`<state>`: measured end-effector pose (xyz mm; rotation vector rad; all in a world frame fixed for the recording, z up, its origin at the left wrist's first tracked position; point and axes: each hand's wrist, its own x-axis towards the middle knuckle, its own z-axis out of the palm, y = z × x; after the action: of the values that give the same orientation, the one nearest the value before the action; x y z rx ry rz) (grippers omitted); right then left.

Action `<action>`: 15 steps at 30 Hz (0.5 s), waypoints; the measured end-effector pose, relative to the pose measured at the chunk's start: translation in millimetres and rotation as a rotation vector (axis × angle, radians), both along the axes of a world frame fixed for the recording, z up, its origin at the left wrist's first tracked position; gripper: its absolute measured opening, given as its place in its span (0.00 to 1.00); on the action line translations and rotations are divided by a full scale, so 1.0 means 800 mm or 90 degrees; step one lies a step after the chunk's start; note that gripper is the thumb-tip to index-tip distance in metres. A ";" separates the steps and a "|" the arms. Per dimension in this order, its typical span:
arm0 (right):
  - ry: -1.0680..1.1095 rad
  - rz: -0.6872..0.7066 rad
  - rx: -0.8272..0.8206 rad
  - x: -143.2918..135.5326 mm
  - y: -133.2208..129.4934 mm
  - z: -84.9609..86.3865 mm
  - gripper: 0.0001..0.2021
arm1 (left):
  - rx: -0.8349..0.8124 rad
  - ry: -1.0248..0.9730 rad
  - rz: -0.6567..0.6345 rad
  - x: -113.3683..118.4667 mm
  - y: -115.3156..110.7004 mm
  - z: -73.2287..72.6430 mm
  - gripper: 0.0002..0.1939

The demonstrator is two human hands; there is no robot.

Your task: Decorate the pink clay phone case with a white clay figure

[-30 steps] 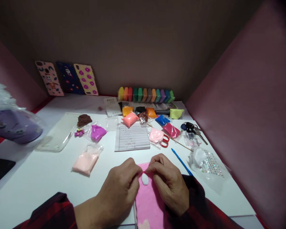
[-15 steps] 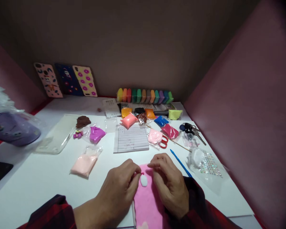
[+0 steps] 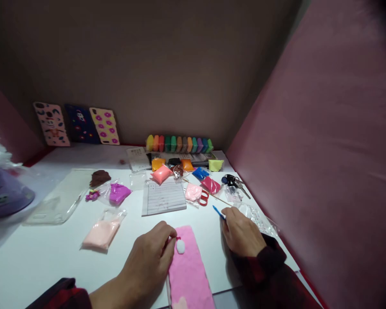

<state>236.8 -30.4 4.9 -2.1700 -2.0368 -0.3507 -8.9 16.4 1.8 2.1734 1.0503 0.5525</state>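
Observation:
A phone case covered in pink clay (image 3: pixel 191 274) lies in front of me, with a white oval clay piece (image 3: pixel 180 246) near its top. Just above the oval sits a tiny dark-pink bit (image 3: pixel 178 237). My left hand (image 3: pixel 151 253) rests at the case's left edge, thumb and forefinger pinched beside that bit; whatever is between the fingertips is hidden. To the right, my right hand (image 3: pixel 242 231) has its fingers closed around a thin blue modelling tool (image 3: pixel 218 212) on the table, its tip sticking out to the left.
Beyond the case lie a lined notepad (image 3: pixel 164 198), red-handled scissors (image 3: pixel 204 198), a wooden stick and several clay packets. Keys (image 3: pixel 233 181) and a rhinestone sheet (image 3: pixel 255 216) are at right. A peach clay bag (image 3: pixel 102 234) and clear phone case (image 3: pixel 59 199) are at left.
My right hand has left the pink case and moved right onto the blue modelling tool. The left hand keeps its pinch at the case. The camera view has shifted somewhat.

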 end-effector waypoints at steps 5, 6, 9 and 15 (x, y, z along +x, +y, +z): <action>-0.021 0.016 -0.024 -0.005 0.004 -0.003 0.08 | 0.009 -0.003 -0.005 -0.001 -0.001 0.003 0.09; -0.020 0.024 -0.026 -0.005 0.004 -0.001 0.08 | 0.008 -0.007 -0.006 -0.001 -0.001 0.003 0.09; 0.016 0.065 -0.021 -0.007 0.003 0.009 0.14 | 0.012 -0.021 -0.011 -0.001 0.000 0.003 0.09; 0.515 0.221 0.025 -0.043 0.004 0.047 0.14 | 0.020 -0.021 -0.011 0.000 0.001 0.002 0.09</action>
<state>202.2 -27.3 42.6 -1.5017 -1.8111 0.4533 -8.8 17.1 3.0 2.1912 1.0101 0.5991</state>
